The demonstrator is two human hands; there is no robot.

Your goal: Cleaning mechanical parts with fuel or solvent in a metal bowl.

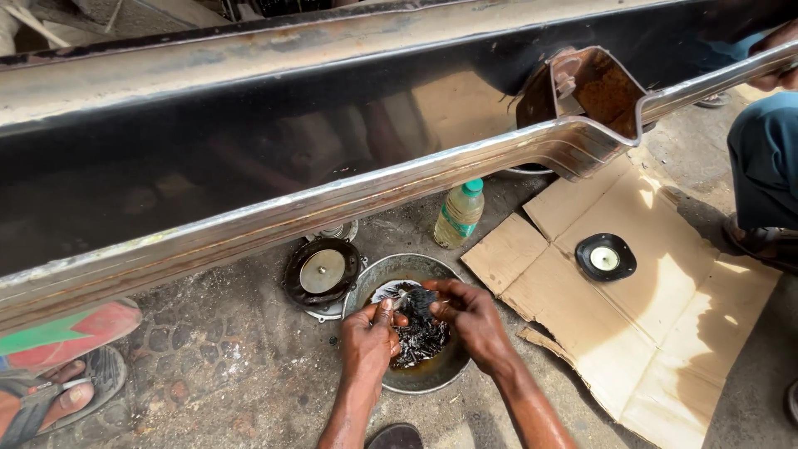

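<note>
Both hands, left and right, pinch a small greasy black part over the metal bowl, so drips fall into its dark liquid.

Single head-worn view, aimed steeply down past a long dark metal beam crossing the upper frame. Hands sit close at bottom centre; pavement and cardboard lie beyond. No second view.

Roadside repair workshop: vehicle chassis beam, oily metal basin, cardboard on ground.
</note>
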